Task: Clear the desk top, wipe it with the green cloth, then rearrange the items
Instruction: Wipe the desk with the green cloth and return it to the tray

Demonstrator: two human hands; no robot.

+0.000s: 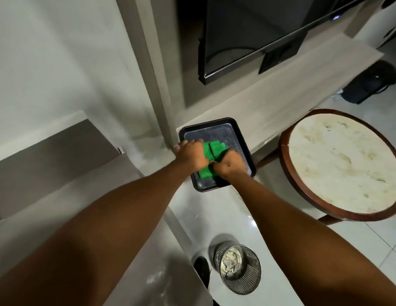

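Observation:
A green cloth [211, 150], folded, lies inside a black square tray [231, 131] at the left end of the pale desk top [281, 100]. My left hand [190, 154] lies over the cloth's left side, knuckles up, its fingers reaching onto the tray. My right hand [229, 163] is curled on the cloth's right edge and grips it. The lower part of the cloth shows between my wrists. Much of the cloth is hidden under both hands.
A dark flat screen [248, 34] hangs on the wall above the desk. A round stool with a marble-like top [343, 164] stands to the right. A metal waste bin [236, 269] with crumpled paper sits on the tiled floor below. A dark bag [369, 85] lies at far right.

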